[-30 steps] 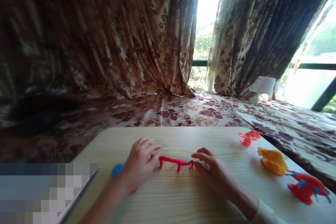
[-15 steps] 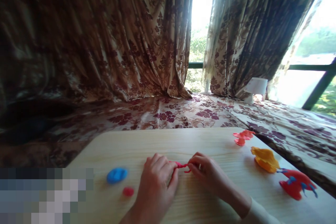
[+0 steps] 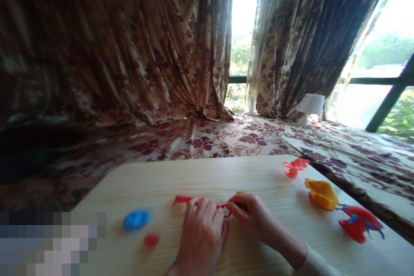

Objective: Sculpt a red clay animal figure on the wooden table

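A long red piece of modelling clay lies across the middle of the wooden table, thicker at its left end and thin at the right, where a strand curls. The bent fingers of my left hand press over its middle and hide part of it. Closed in a pinch, my right hand grips the thin right end. Left of my hands are a blue clay disc and a small red clay lump.
Along the table's right side stand a coral clay figure, a yellow clay figure and a red one with blue parts. Beyond lie flowered fabric, curtains and a small white lamp.
My left hand has shifted right along the clay, so its thicker left end now shows. My right hand still pinches the thin end. The view has turned slightly.
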Tool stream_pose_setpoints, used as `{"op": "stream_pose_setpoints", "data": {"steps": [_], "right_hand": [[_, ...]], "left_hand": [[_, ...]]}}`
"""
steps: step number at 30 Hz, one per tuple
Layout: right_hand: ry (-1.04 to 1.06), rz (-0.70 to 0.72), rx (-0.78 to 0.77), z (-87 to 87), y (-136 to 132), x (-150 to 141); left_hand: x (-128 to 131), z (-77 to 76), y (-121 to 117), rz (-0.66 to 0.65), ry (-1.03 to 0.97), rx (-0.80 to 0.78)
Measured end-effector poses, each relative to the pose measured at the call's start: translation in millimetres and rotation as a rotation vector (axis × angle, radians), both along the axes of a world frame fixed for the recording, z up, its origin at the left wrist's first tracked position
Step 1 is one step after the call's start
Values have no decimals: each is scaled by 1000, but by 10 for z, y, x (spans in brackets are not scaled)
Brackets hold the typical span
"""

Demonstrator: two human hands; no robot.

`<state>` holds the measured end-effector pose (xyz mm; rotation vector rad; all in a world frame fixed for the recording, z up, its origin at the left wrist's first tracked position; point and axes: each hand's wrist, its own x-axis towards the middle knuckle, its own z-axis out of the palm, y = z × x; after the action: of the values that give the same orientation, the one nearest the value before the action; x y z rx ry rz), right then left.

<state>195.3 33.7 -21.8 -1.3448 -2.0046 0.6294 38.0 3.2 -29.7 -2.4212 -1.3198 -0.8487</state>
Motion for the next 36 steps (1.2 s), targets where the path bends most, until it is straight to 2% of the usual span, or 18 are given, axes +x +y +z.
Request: {"op": "stream_pose_setpoints", "data": {"steps": [9, 24, 31, 36], "right_hand": [[-10, 7, 1, 24, -11, -2], [-25, 34, 49, -12, -28, -35], [-36, 36, 56, -13, -33, -24], [-53, 31, 48, 5, -42, -15]], "left_hand": [[-31, 58, 39, -31, -42, 58], [-103, 227, 160, 9, -63, -70], [-88, 255, 207, 10, -60, -70], [-248, 278, 232, 25, -92, -39]]}}
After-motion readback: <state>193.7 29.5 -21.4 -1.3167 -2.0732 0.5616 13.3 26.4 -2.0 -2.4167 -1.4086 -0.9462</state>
